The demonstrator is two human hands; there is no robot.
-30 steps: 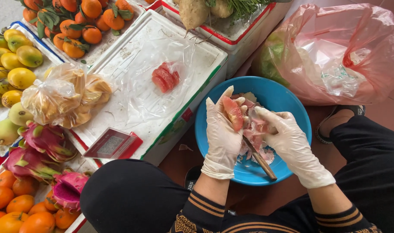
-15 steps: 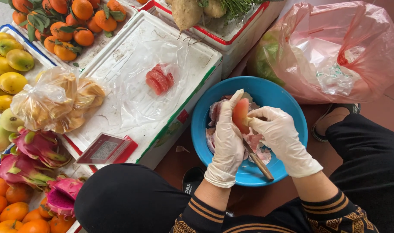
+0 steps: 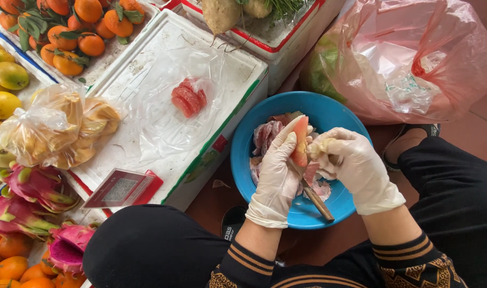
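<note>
The person is working over a blue bowl [image 3: 329, 114] so the peelings are dropping into it. The left hand [image 3: 278, 178] is gripping a pink fruit segment [image 3: 300, 141], fingers clamped on it and a knife [image 3: 315, 196]; the right hand [image 3: 355, 168] is pinching its membrane.

Soft, even daylight, faint shadows, sharp focus, mild glare on plastic.
</note>
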